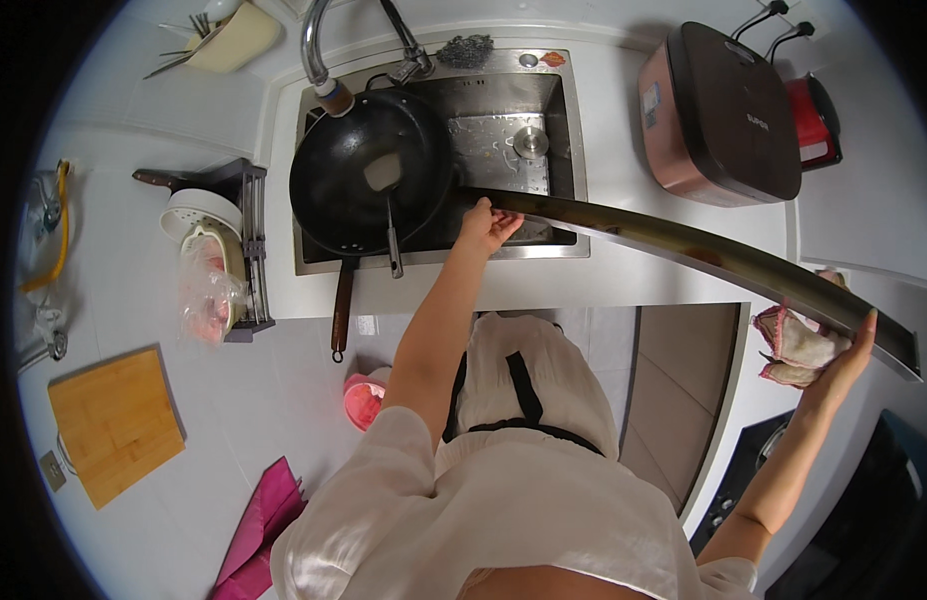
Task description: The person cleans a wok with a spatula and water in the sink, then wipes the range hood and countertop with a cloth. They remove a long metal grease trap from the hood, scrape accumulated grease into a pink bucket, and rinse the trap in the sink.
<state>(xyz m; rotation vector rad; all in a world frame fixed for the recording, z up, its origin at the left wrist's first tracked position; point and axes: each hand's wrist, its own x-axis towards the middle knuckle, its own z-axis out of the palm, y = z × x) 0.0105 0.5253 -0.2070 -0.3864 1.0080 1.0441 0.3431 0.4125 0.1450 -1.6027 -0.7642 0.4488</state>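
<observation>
A long dark metal trough-like panel point(681, 251) reaches from over the sink's right part to the far right. My left hand point(491, 225) supports its left end from beneath, fingers partly hidden. At its right end my right hand point(846, 360) grips the lower edge, with a pinkish-white cloth point(801, 346) beside or under the palm; whether that hand also holds the cloth, I cannot tell. A black wok point(336, 165) rests over the left part of the steel sink point(577, 150), its wooden handle point(343, 307) pointing towards me. Inside the wok leans a metal spatula point(383, 172).
The faucet point(313, 45) arches over the wok. Steel wool point(465, 51) lies behind the sink. A pink and brown rice cooker point(722, 112) stands on the right counter. A rack point(253, 247) with white strainers hangs at left, above a wooden cutting board point(118, 424). A black stove point(741, 465) is lower right.
</observation>
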